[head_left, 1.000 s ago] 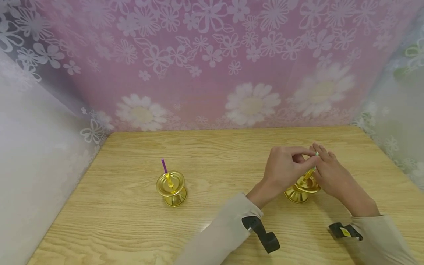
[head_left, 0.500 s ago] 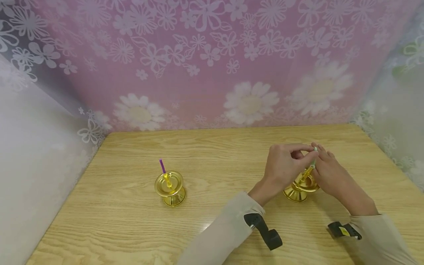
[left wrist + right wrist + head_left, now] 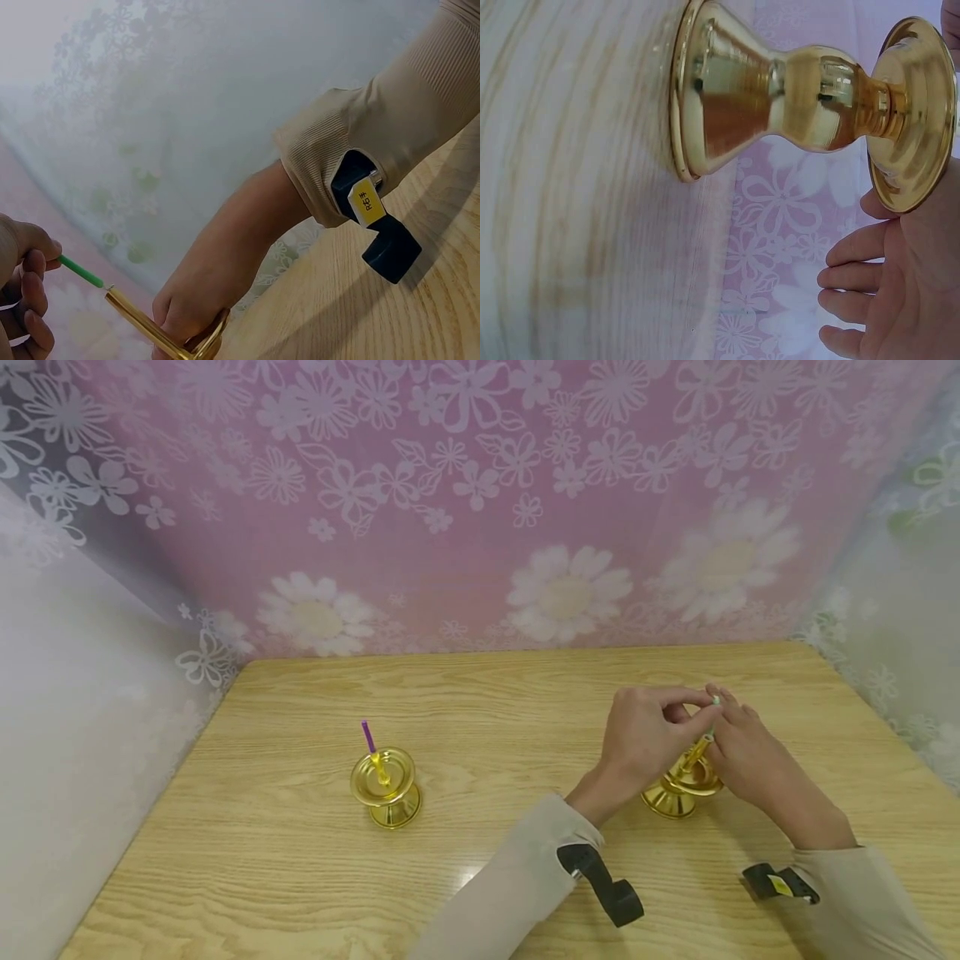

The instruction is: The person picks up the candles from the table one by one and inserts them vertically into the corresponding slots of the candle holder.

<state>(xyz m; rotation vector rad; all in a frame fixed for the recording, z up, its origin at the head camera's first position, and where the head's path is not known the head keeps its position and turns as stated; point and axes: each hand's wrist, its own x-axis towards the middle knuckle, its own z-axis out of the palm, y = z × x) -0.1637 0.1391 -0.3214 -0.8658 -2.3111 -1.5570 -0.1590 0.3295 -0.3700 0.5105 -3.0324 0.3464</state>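
Observation:
My left hand (image 3: 641, 735) pinches a thin green candle (image 3: 81, 271) between thumb and fingertips. The candle's lower end, with a small pale tip, is at the mouth of the tube (image 3: 142, 324) on a gold candle holder (image 3: 671, 798); whether it sits inside, I cannot tell. My right hand (image 3: 768, 768) grips the holder's dish at its right rim, the other fingers extended in the right wrist view. That view shows the holder's flared base (image 3: 724, 97) standing on the table and the underside of its dish (image 3: 915, 112).
A second gold candle holder (image 3: 396, 810) stands upright to the left, bearing a slightly leaning purple candle (image 3: 368, 736). Both stand on a wood-grain table (image 3: 300, 877). Flower-patterned cloth (image 3: 450, 593) encloses the back and sides.
The left hand shifts slightly over the tube with the green candle, still pinching it. The right hand keeps its hold on the dish. The view shifts a little.

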